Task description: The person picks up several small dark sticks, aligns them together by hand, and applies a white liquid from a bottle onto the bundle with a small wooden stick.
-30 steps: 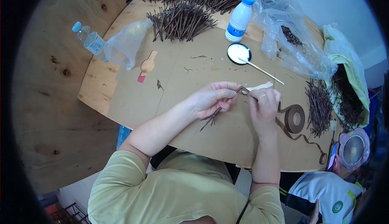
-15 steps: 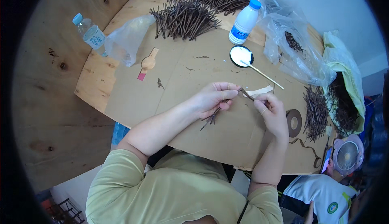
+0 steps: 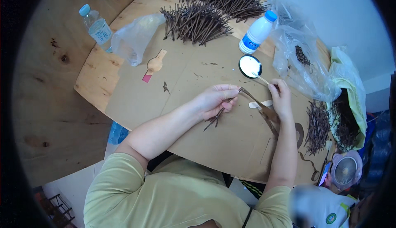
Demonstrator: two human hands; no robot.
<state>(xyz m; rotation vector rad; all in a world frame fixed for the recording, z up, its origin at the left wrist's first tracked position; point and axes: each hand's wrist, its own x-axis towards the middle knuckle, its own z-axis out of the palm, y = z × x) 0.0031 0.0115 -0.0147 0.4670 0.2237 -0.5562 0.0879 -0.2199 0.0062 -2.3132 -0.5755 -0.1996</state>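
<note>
My left hand (image 3: 221,99) is closed around a thin brown artificial stem (image 3: 214,120), whose forked ends stick out below the fingers. From its tip a strip of brown tape (image 3: 266,111) runs loose toward my right forearm and twists downward. My right hand (image 3: 281,96) pinches a thin pale stick (image 3: 261,78), its far end in the white paste of a round black-rimmed dish (image 3: 250,66). Behind the dish a white bottle with a blue cap (image 3: 256,33) stands. Under the tape lies a pale wooden spatula (image 3: 260,104).
Brown stems lie in big heaps (image 3: 197,24) at the back and a smaller pile (image 3: 317,127) at right. Clear plastic bags (image 3: 297,50), a water bottle (image 3: 99,30), a wooden paddle (image 3: 155,64), a tape roll (image 3: 299,135) and a small fan (image 3: 346,169) surround the cardboard (image 3: 185,79). Another person sits at lower right.
My right hand has left the stem's tip, moved up and right, and taken hold of the stick in the paste. The tape now hangs loose from the stem; my left hand keeps its grip.
</note>
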